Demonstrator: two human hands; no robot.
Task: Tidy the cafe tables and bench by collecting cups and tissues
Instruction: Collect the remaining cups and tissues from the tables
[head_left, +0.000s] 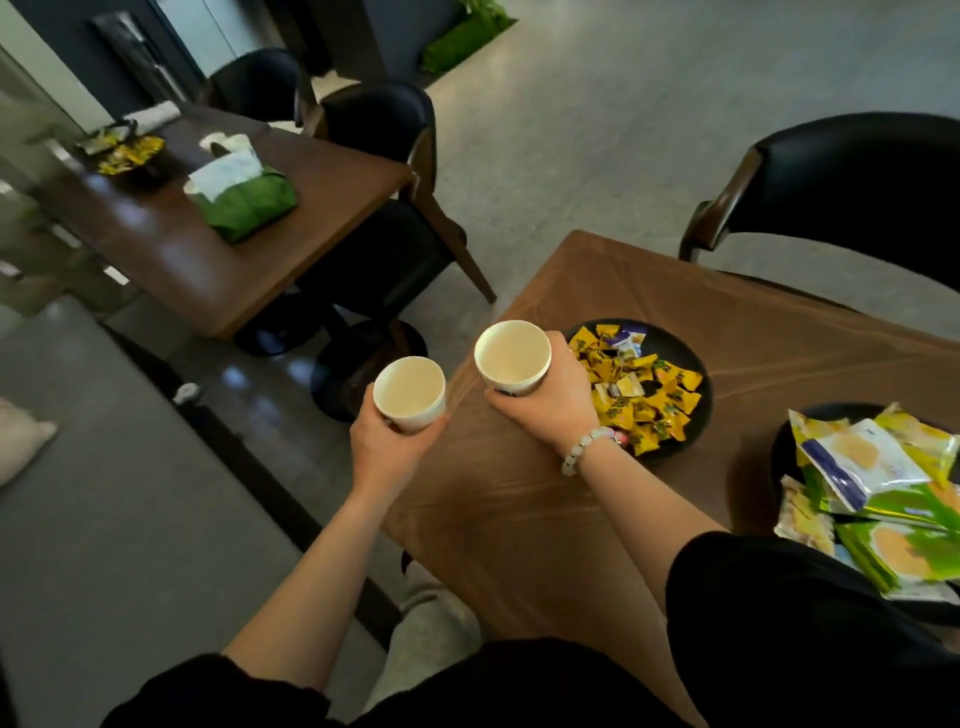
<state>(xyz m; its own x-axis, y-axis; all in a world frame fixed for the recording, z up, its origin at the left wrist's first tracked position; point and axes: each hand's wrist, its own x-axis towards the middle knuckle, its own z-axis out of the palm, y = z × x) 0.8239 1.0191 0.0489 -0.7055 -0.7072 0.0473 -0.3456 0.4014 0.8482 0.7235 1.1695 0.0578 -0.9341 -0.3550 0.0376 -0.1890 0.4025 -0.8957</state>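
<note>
White paper, two cups, one per hand. Left hand (387, 447) grips the left-hand white paper cup (410, 387), fingers and thumb curled round its lower wall. The cup is upright, mouth up, held just off the left edge of the near table, over dark floor. Right hand (550, 400) wraps the right-hand white paper cup (513, 357) likewise, thumb on the near side, fingers round the far side. That cup is upright above the left corner of the brown wooden near table (519, 509); cannot tell whether its base touches the wood. Pale bead bracelet (587, 447) on the right wrist.

Just beside the right hand: round black plate (696, 415) heaped with yellow wrapped sweets (639, 389). Farther right, same table: second black plate (826, 411) under a pile of green-and-white snack packets (872, 467). Black-backed wooden chair (857, 182) at the table's far side.

Across the aisle: second brown wooden table (171, 254) bearing a soft green tissue pack (249, 205) with a white tissue standing out of it, something white and blurred (228, 140) behind that, and a dark dish of yellow sweets (127, 153) at the far end. Grey bench (104, 519) at left, beige cushion (21, 441) on it.
</note>
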